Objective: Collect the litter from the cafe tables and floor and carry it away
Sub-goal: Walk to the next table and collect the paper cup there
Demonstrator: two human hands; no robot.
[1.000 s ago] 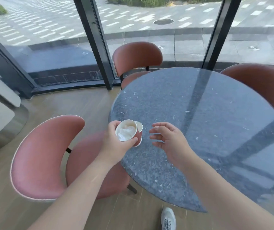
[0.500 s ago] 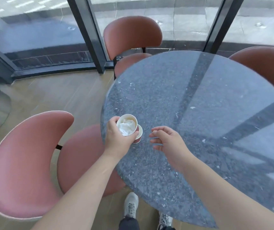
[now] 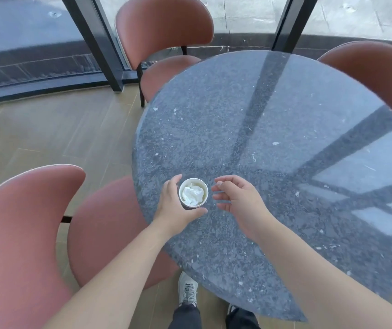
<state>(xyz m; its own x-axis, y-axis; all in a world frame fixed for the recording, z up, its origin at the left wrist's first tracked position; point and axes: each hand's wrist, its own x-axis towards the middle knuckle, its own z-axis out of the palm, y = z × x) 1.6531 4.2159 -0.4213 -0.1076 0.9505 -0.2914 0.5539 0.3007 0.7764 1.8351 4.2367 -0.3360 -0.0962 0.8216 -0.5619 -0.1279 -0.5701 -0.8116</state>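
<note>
A paper cup (image 3: 204, 189) with a white rim and a dark outside holds a crumpled white napkin (image 3: 192, 194). My left hand (image 3: 174, 205) grips the cup from the left, upright, over the near left part of the round grey stone table (image 3: 273, 150). My right hand (image 3: 236, 198) hovers just right of the cup, fingers loosely curled toward it, holding nothing. Whether a second cup sits under the first is hidden from above.
Pink-red chairs surround the table: one at the near left (image 3: 24, 233), one at the far side (image 3: 164, 32), one at the right (image 3: 380, 74). Dark window posts (image 3: 92, 39) and glass stand behind. Wooden floor (image 3: 47, 129) lies to the left. My shoes (image 3: 187, 290) show below.
My head tilted down and closer. The cup in my left hand went from tilted to upright, and the second rim seen beside it earlier is out of sight. My right hand stayed beside it.
</note>
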